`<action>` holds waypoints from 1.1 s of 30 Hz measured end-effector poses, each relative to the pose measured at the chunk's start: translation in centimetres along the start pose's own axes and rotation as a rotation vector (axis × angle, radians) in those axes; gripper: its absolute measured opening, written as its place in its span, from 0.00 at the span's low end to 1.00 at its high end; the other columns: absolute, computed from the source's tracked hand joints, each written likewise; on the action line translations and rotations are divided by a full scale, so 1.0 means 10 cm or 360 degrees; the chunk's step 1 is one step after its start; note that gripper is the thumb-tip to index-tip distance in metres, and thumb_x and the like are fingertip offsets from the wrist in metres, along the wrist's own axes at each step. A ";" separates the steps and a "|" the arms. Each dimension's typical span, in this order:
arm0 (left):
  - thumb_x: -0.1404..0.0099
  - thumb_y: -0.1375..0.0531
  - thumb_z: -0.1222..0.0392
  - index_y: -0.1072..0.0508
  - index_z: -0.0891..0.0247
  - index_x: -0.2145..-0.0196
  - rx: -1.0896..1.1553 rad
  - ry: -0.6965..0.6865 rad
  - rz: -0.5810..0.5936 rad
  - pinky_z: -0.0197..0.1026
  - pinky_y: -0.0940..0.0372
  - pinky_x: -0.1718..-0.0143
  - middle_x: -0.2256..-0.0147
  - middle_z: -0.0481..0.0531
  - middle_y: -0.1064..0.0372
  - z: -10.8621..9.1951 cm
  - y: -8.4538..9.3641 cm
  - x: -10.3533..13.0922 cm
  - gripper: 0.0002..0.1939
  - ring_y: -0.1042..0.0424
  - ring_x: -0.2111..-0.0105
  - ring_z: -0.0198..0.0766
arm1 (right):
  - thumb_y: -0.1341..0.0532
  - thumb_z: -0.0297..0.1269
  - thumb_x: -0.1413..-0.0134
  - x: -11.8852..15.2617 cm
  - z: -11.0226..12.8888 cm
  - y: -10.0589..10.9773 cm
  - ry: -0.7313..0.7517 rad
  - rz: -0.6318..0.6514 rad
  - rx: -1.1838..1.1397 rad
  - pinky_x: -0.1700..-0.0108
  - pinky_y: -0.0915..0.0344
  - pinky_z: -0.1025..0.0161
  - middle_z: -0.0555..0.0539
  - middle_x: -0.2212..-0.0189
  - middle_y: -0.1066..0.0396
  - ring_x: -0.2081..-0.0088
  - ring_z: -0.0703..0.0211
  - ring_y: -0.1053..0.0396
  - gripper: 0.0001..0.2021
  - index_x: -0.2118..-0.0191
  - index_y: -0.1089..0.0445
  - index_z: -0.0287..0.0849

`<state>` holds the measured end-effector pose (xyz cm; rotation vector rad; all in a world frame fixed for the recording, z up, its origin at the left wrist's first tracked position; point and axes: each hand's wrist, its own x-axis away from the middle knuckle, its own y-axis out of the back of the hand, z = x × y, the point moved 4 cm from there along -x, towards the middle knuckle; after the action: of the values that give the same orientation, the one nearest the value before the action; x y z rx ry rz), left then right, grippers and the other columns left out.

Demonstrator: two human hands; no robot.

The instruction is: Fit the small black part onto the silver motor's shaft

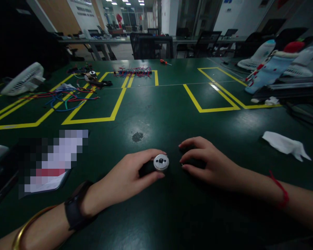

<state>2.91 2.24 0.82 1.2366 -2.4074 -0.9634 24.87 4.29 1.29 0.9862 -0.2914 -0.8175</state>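
My left hand [135, 173] grips a small round silver metal part [161, 162] between thumb and fingers. The part's top face points up toward me and shows a dark centre and small dark holes on either side; whether it touches the table is hidden. Just to the right, my right hand [211, 163] is curled, the thumb tip close against a fingertip and the index finger held apart above. A tiny bright speck shows at the pinch, too small to name. A gap separates the two hands over the dark green table [156, 222].
A phone [59, 163], its screen blurred, lies at left. A white tissue [285, 144] is at right. Farther back are loose wires [67, 99], a wired strip [135, 72], a red screwdriver [165, 62], a white fan [26, 80], a blue snowman-patterned object [270, 71] and yellow tape [219, 110].
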 end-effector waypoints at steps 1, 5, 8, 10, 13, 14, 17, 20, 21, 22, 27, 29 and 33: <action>0.32 0.39 0.59 0.35 0.53 0.45 -0.0007 0.0004 0.0002 0.40 0.36 0.49 0.49 0.46 0.30 0.00 0.00 0.00 0.19 0.29 0.51 0.39 | 0.37 0.35 0.44 0.01 -0.01 -0.02 0.0008 -0.0005 0.0018 0.45 0.39 0.47 0.42 0.48 0.34 0.46 0.48 0.37 0.06 0.60 0.24 0.46; 0.33 0.39 0.59 0.35 0.53 0.45 -0.0030 0.0009 -0.0013 0.39 0.35 0.50 0.49 0.45 0.30 0.02 0.00 0.02 0.19 0.29 0.52 0.38 | 0.36 0.35 0.44 0.03 0.00 -0.03 0.0034 -0.0012 -0.0001 0.45 0.40 0.46 0.43 0.48 0.34 0.45 0.48 0.37 0.07 0.59 0.24 0.47; 0.33 0.39 0.59 0.35 0.52 0.45 -0.0046 0.0011 -0.0012 0.38 0.35 0.51 0.49 0.45 0.30 0.03 0.01 0.02 0.19 0.29 0.52 0.38 | 0.36 0.36 0.45 0.03 -0.01 0.02 -0.0021 -0.0063 -0.0184 0.44 0.39 0.50 0.43 0.48 0.34 0.45 0.50 0.36 0.09 0.57 0.25 0.46; 0.33 0.38 0.59 0.35 0.52 0.45 -0.0047 0.0006 -0.0011 0.37 0.35 0.51 0.49 0.44 0.30 0.03 0.01 0.02 0.20 0.29 0.52 0.38 | 0.36 0.36 0.44 0.03 -0.06 0.07 -0.0105 -0.0146 -0.0389 0.45 0.37 0.53 0.43 0.49 0.33 0.47 0.52 0.34 0.08 0.57 0.25 0.45; 0.33 0.38 0.59 0.35 0.52 0.45 -0.0048 0.0002 -0.0008 0.37 0.36 0.50 0.48 0.45 0.30 0.04 0.01 0.01 0.20 0.29 0.51 0.37 | 0.37 0.38 0.42 0.04 -0.16 0.15 -0.0284 -0.0298 -0.0768 0.49 0.35 0.58 0.47 0.55 0.29 0.51 0.55 0.31 0.05 0.60 0.26 0.46; 0.33 0.38 0.59 0.35 0.52 0.45 -0.0046 -0.0001 -0.0005 0.37 0.36 0.50 0.48 0.45 0.30 0.04 0.01 0.01 0.20 0.29 0.51 0.37 | 0.37 0.39 0.41 0.05 -0.20 0.16 -0.0358 -0.0348 -0.0893 0.51 0.35 0.60 0.48 0.57 0.29 0.53 0.56 0.31 0.05 0.61 0.26 0.47; 0.33 0.39 0.59 0.36 0.51 0.44 -0.0035 0.0000 0.0003 0.38 0.36 0.49 0.48 0.45 0.30 0.04 0.01 0.01 0.21 0.29 0.50 0.37 | 0.36 0.41 0.42 0.08 -0.29 0.17 -0.0576 -0.0462 -0.1164 0.58 0.35 0.64 0.50 0.61 0.28 0.58 0.59 0.31 0.05 0.63 0.26 0.48; 0.32 0.39 0.59 0.36 0.51 0.44 -0.0038 0.0011 0.0012 0.37 0.36 0.49 0.48 0.44 0.30 0.03 0.01 0.02 0.20 0.30 0.50 0.37 | 0.35 0.42 0.44 0.10 -0.29 0.15 -0.0673 -0.0481 -0.1245 0.63 0.37 0.66 0.52 0.65 0.28 0.63 0.62 0.32 0.06 0.64 0.25 0.48; 0.32 0.39 0.59 0.36 0.51 0.44 -0.0043 0.0014 0.0012 0.37 0.36 0.49 0.48 0.44 0.30 0.03 0.01 0.02 0.20 0.30 0.50 0.37 | 0.34 0.42 0.44 0.10 -0.28 0.14 -0.0681 -0.0470 -0.1245 0.64 0.37 0.67 0.52 0.66 0.28 0.65 0.63 0.32 0.06 0.64 0.25 0.47; 0.32 0.39 0.59 0.36 0.51 0.44 -0.0046 0.0014 0.0015 0.37 0.36 0.48 0.48 0.44 0.30 0.03 0.01 0.02 0.20 0.30 0.50 0.37 | 0.34 0.43 0.45 0.10 -0.27 0.14 -0.0682 -0.0460 -0.1237 0.66 0.38 0.67 0.52 0.67 0.28 0.66 0.63 0.32 0.06 0.64 0.25 0.47; 0.32 0.39 0.59 0.36 0.51 0.44 -0.0050 0.0017 0.0005 0.37 0.36 0.49 0.48 0.44 0.30 0.03 0.01 0.01 0.20 0.29 0.50 0.37 | 0.34 0.43 0.45 0.10 -0.24 0.13 -0.0725 -0.0428 -0.1202 0.72 0.41 0.68 0.52 0.69 0.29 0.71 0.66 0.35 0.07 0.64 0.25 0.47; 0.32 0.39 0.59 0.36 0.51 0.44 -0.0046 0.0021 0.0012 0.38 0.36 0.49 0.48 0.44 0.30 0.04 0.00 0.01 0.20 0.29 0.50 0.37 | 0.34 0.43 0.45 0.10 -0.24 0.13 -0.0727 -0.0421 -0.1187 0.72 0.41 0.67 0.52 0.69 0.28 0.71 0.65 0.34 0.07 0.64 0.25 0.47; 0.32 0.40 0.58 0.37 0.51 0.44 -0.0056 0.0018 0.0018 0.39 0.36 0.49 0.48 0.45 0.31 0.05 0.00 0.02 0.20 0.30 0.50 0.38 | 0.35 0.43 0.44 0.08 -0.23 0.14 -0.0707 -0.0401 -0.1110 0.70 0.39 0.67 0.52 0.69 0.28 0.69 0.64 0.33 0.07 0.65 0.25 0.47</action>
<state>2.56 2.32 0.38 1.2120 -2.3758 -0.9882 27.41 5.53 1.03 0.1788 -0.2339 -1.2580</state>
